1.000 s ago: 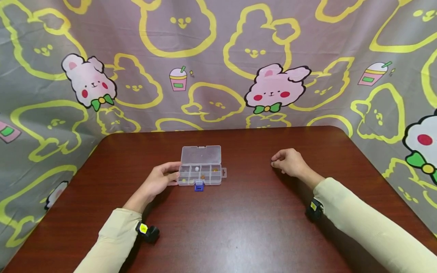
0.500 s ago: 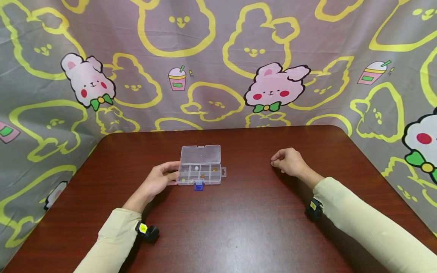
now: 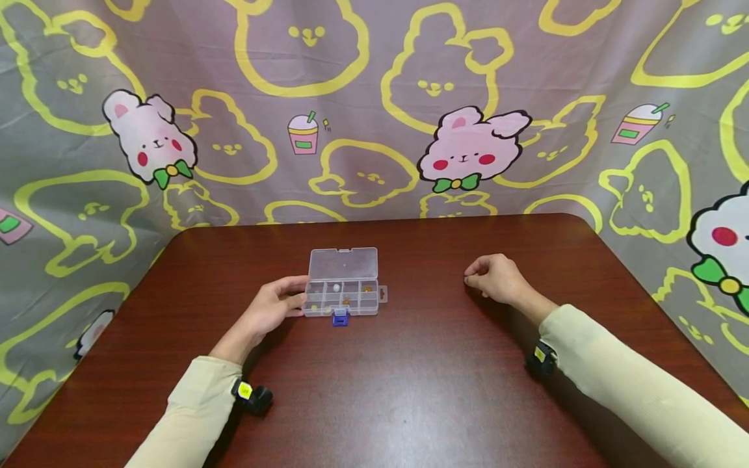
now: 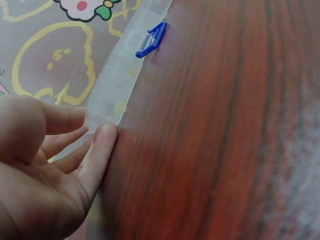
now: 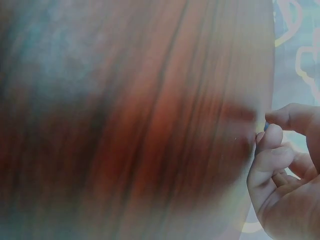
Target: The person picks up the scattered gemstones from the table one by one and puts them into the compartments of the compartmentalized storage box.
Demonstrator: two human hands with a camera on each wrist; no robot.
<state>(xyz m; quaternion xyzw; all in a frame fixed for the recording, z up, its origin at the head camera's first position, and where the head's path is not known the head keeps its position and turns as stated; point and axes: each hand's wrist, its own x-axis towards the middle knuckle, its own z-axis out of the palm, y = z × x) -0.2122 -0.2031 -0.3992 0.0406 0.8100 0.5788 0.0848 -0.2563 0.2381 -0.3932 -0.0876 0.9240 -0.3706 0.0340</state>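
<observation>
A clear plastic compartment box [image 3: 345, 264] stands on the table with its lid raised at the back. My left hand [image 3: 267, 309] grips its left end, thumb at the rim and fingers along the side. A blue latch [image 3: 340, 319] hangs at the box's front. Inside are a white bead [image 3: 336, 288], an amber piece [image 3: 367, 289] and a few small yellowish pieces. To the right, my right hand [image 3: 497, 281] is low over the table and pinches a small bluish piece [image 5: 266, 126] between thumb and fingertip. The fingers hide most of that piece, so I cannot tell its kind.
The dark brown wooden table [image 3: 374, 377] has rounded far corners. Behind and beside it hangs a fabric curtain [image 3: 363, 97] with cartoon rabbits. A hanging tab [image 3: 383, 294] juts from the box's right end. Each wrist wears a small black camera.
Both hands hold nearly the same places. The whole view has shifted very slightly.
</observation>
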